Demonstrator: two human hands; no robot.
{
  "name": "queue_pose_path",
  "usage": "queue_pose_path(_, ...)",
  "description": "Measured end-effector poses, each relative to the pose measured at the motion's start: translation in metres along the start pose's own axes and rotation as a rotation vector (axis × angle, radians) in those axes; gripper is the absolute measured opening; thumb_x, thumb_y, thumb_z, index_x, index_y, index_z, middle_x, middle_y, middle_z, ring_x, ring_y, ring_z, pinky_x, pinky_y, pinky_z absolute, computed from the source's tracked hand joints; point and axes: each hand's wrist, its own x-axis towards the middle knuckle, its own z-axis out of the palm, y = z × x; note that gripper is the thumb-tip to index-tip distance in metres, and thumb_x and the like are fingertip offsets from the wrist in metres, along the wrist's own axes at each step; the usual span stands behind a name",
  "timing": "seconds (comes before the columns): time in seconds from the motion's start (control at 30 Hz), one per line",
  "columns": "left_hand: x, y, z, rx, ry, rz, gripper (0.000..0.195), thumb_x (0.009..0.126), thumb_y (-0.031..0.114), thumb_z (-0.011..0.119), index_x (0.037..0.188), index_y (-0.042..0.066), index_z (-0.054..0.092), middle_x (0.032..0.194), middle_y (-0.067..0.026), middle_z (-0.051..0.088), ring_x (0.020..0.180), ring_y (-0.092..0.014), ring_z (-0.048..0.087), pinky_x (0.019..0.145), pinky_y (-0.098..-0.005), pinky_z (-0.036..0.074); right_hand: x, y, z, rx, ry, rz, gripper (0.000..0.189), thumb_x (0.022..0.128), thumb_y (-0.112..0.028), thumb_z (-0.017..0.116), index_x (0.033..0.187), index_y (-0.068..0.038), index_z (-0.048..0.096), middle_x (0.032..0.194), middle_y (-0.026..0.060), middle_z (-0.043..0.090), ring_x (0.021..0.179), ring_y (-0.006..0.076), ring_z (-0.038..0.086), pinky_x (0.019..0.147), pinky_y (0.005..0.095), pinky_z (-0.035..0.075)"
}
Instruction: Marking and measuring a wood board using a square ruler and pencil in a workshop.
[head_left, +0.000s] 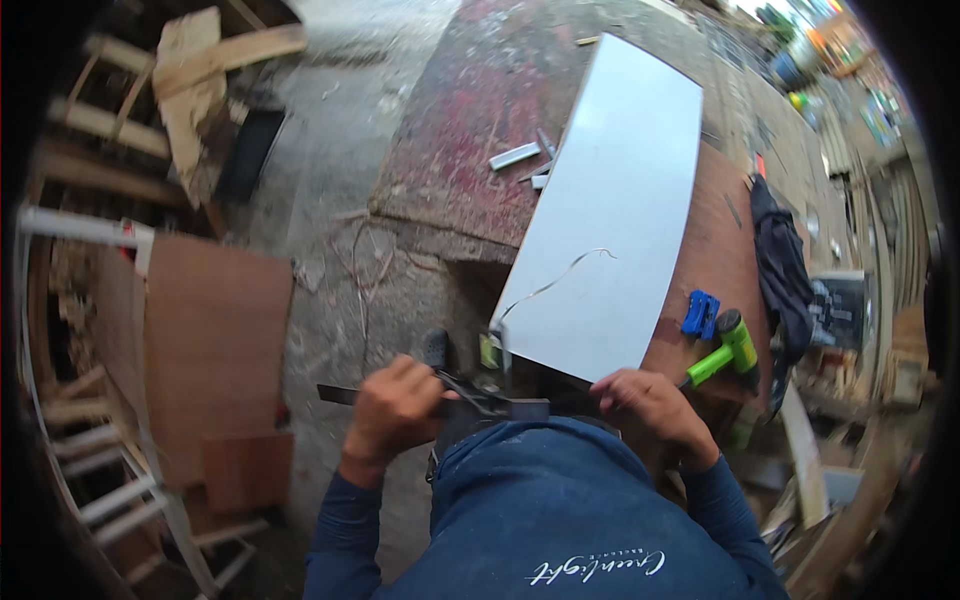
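Note:
A long white panel (607, 187) lies before me, its near end jutting past the bench. My left hand (396, 409) is closed around a long dark tool (529, 409), a hand plane by its outline, held crosswise in front of my body. At the panel's near right corner, my right hand (649, 405) has its fingers curled; whether they grip the edge cannot be made out. A thin curled strip (562, 279) rests on the white surface. By the near left corner is a clamp-like metal piece (505, 349) with a yellow-green part, blurred.
The panel rests over a paint-stained bench (450, 150) and a brown board (724, 247). A blue tool (700, 315), a green-handled mallet (727, 352) and a dark cloth (780, 262) lie to the right. Short white pieces (514, 156) lie left of the panel. A plywood cabinet (217, 337) stands at left.

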Motion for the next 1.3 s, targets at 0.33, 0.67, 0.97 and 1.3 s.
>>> queue_pose_path(0.33, 0.063, -0.028, 0.054, -0.072, -0.496, 0.873, 0.017, 0.087, 0.022, 0.062, 0.1, 0.01, 0.06, 0.099, -0.0041, 0.056, 0.098, -0.02, 0.058, 0.079, -0.0335, 0.049, 0.053, 0.086, 0.194, 1.295, 0.152, 0.053, 0.069, 0.109, -0.053, 0.044, 0.14, 0.008, 0.055, 0.132, 0.0202, 0.069, 0.113, 0.0297, 0.07, 0.104, 0.041, 0.052)
queue_pose_path(0.67, 0.144, -0.085, 0.113, -0.319, -0.185, 0.129, 0.049, 0.097, 0.036, 0.068, 0.129, 0.0, 0.061, 0.122, -0.0188, 0.063, 0.116, -0.037, 0.061, 0.1, -0.0477, 0.048, -0.044, 0.101, 0.264, 1.401, 0.647, -0.746, 0.056, 0.074, -0.008, 0.063, 0.128, 0.007, 0.057, 0.088, 0.0056, 0.056, 0.07, 0.0151, 0.057, 0.066, 0.0312, 0.048)
queue_pose_path(0.97, 0.193, -0.092, 0.155, -1.175, -0.844, -0.676, 0.032, 0.1, 0.019, 0.067, 0.119, -0.005, 0.061, 0.099, -0.0164, 0.074, 0.077, -0.028, 0.076, 0.066, -0.0436, 0.065, -0.086, 0.155, 0.283, 1.046, 1.321, -0.181, 0.065, 0.074, -0.009, 0.051, 0.137, 0.005, 0.056, 0.089, 0.0006, 0.056, 0.072, 0.0096, 0.056, 0.067, 0.0244, 0.045)
queue_pose_path(1.3, 0.219, 0.071, 0.106, -0.765, -0.467, -0.337, 0.031, 0.093, 0.021, 0.073, 0.107, -0.004, 0.062, 0.095, -0.0084, 0.068, 0.085, -0.015, 0.064, 0.078, -0.0318, 0.053, -0.121, 0.137, 0.183, 0.704, 1.136, -0.189, 0.04, 0.098, -0.037, 0.065, 0.114, 0.0, 0.067, 0.082, -0.0009, 0.06, 0.072, 0.0068, 0.052, 0.065, 0.0248, 0.042)
